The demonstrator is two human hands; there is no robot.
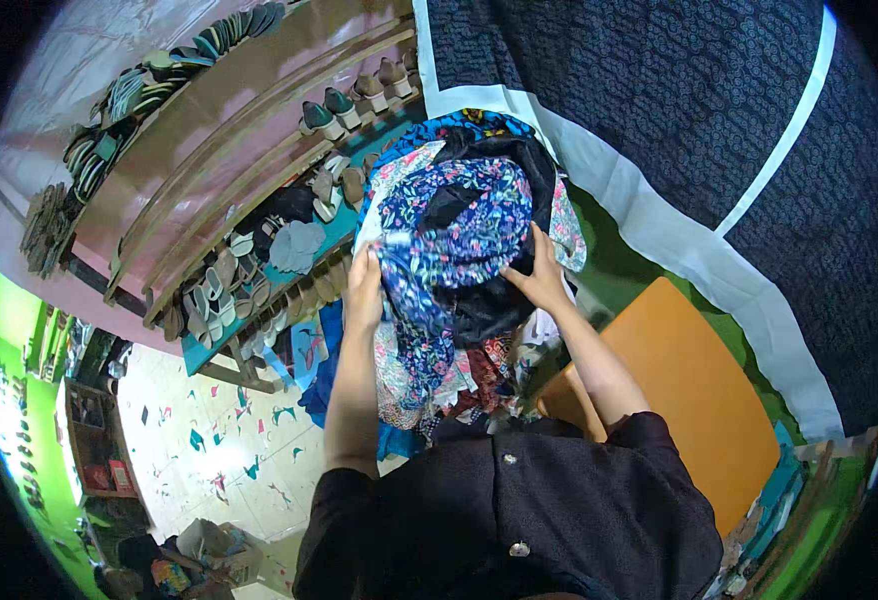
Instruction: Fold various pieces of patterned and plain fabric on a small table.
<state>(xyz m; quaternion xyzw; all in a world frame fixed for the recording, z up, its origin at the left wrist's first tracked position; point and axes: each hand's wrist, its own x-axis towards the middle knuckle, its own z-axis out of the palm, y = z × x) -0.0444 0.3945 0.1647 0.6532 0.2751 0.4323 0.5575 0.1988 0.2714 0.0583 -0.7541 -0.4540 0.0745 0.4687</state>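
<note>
Blue flowered cloth [484, 243] lay bunched over black cloth [479, 320], just right of the shoe rack [277, 282]. Left hand [365, 287] pinched its rack-side edge; right hand [541, 280], thumb spread from fingers, gripped the edge away from the rack. Scraps [197, 440] littered floor [284, 462] near the rack.

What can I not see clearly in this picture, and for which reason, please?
Head view:
- Blue floral cloth: blurred near the left hand.
- Black cloth: partly hidden by the floral cloth.
- Orange surface: partly hidden by the right forearm and dark shirt.
- Floor scraps: too small to identify.
- Dark patterned fabric: cut off by the upper edge.
</note>
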